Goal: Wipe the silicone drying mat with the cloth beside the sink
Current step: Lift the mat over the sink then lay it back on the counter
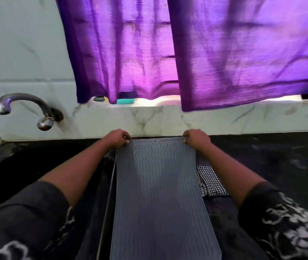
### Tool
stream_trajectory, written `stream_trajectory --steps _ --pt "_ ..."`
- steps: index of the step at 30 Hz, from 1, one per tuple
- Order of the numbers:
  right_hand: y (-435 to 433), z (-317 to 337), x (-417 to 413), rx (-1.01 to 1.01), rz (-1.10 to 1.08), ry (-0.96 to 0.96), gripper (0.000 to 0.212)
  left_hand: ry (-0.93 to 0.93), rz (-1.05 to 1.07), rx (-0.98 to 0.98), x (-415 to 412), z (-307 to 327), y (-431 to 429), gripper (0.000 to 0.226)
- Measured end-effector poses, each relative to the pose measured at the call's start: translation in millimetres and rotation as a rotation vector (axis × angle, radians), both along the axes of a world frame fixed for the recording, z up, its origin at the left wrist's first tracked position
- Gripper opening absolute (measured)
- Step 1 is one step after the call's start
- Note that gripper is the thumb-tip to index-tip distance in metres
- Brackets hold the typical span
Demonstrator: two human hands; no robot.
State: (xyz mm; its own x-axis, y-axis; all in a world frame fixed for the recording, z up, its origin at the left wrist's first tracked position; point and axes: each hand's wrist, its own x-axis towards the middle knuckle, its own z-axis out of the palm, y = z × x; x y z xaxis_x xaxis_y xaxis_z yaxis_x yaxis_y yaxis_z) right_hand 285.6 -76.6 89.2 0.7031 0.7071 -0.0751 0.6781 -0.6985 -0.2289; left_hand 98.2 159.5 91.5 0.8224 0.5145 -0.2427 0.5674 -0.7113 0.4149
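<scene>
A grey silicone drying mat [158, 194] with wavy ridges stretches from the back wall toward me over the dark counter. My left hand [117, 138] pinches its far left corner. My right hand [196, 138] pinches its far right corner. Both far corners sit close to the marble backsplash. A black-and-white checked cloth [210, 182] lies crumpled on the counter just right of the mat, partly hidden under my right forearm.
A metal tap [24, 107] juts from the wall at the left above the dark sink area. The sink's thin metal rim [110, 194] runs along the mat's left side. Purple curtains [187, 53] hang over the window ledge. Black counter [280, 162] extends right.
</scene>
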Motion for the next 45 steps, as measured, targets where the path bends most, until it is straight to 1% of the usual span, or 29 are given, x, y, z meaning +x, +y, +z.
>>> stream_trajectory --steps 2,3,4,5,7,8,9,10,11,12,13,15,16,17,18,20,22,24,26,29,31,35,37,39,41,42,43,44,45 --pt "9 -24 -1 -0.077 -0.043 0.002 0.049 -0.002 -0.054 -0.104 3 -25 -3 0.063" --pt "10 -32 -7 -0.064 -0.054 0.001 0.056 -0.04 -0.045 -0.172 1 -36 -8 0.069" --pt "5 -38 -15 -0.015 -0.069 0.011 0.058 -0.106 0.003 -0.222 -5 -45 -14 0.071" --pt "-5 -43 -28 0.047 -0.081 0.032 0.055 -0.191 0.073 -0.244 -17 -55 -24 0.07" --pt "-45 -59 -59 0.139 -0.103 0.133 0.038 -0.332 0.234 -0.267 -54 -73 -57 0.059" --pt "-72 -70 -78 0.152 -0.128 0.191 0.029 -0.34 0.301 -0.272 -80 -83 -76 0.051" --pt "-102 -81 -97 0.137 -0.165 0.242 0.021 -0.315 0.353 -0.271 -109 -91 -100 0.04" --pt "-131 -92 -117 0.107 -0.211 0.285 0.019 -0.241 0.391 -0.258 -138 -98 -121 0.028" --pt "-158 -102 -134 0.062 -0.276 0.317 0.022 -0.144 0.407 -0.241 -164 -107 -139 0.019" --pt "-180 -108 -148 0.013 -0.356 0.337 0.027 -0.041 0.415 -0.24 -185 -110 -156 0.018" --pt "-197 -113 -161 -0.015 -0.438 0.358 0.033 0.046 0.427 -0.256 -199 -114 -170 0.022" --pt "-215 -122 -179 0.006 -0.544 0.453 0.042 0.107 0.484 -0.289 -214 -126 -191 0.047" --pt "-218 -124 -186 0.054 -0.578 0.51 0.04 0.096 0.528 -0.298 -217 -128 -200 0.055" --pt "-220 -127 -192 0.096 -0.608 0.551 0.035 0.073 0.577 -0.286 -218 -128 -206 0.055" --pt "-220 -129 -195 0.127 -0.625 0.583 0.031 0.056 0.628 -0.286 -218 -126 -210 0.048" --pt "-218 -130 -195 0.161 -0.648 0.611 0.026 0.003 0.723 -0.351 -216 -122 -213 0.027" --pt "-218 -131 -192 0.224 -0.677 0.647 0.025 -0.062 0.764 -0.432 -219 -125 -213 0.021" --pt "-218 -132 -187 0.241 -0.657 0.688 0.03 -0.105 0.758 -0.475 -224 -130 -210 0.02" --pt "-217 -128 -185 0.219 -0.6 0.718 0.03 -0.151 0.779 -0.54 -229 -134 -207 0.021" --pt "-221 -115 -190 0.319 -0.57 0.801 0.024 -0.212 0.833 -0.643 -233 -136 -207 0.023" --pt "-227 -112 -194 0.372 -0.551 0.833 0.023 -0.23 0.848 -0.662 -237 -135 -208 0.021" --pt "-243 -119 -203 0.359 -0.53 0.819 0.027 -0.232 0.882 -0.733 -253 -132 -215 0.02" --pt "-250 -122 -205 0.32 -0.518 0.804 0.029 -0.206 0.891 -0.731 -259 -131 -223 0.02" --pt "-253 -122 -208 0.224 -0.48 0.765 0.026 -0.19 0.914 -0.704 -263 -129 -229 0.019" --pt "-250 -122 -210 0.058 -0.426 0.676 0.025 -0.141 0.928 -0.667 -264 -124 -233 0.02" --pt "-247 -120 -212 -0.05 -0.397 0.612 0.026 -0.095 0.909 -0.628 -263 -121 -234 0.022" --pt "-243 -116 -213 -0.169 -0.366 0.528 0.027 -0.005 0.858 -0.551 -259 -116 -233 0.024" --pt "-237 -111 -213 -0.281 -0.327 0.426 0.026 0.134 0.766 -0.423 -254 -109 -230 0.028" --pt "-230 -103 -213 -0.358 -0.29 0.319 0.026 0.283 0.651 -0.242 -246 -100 -227 0.031"
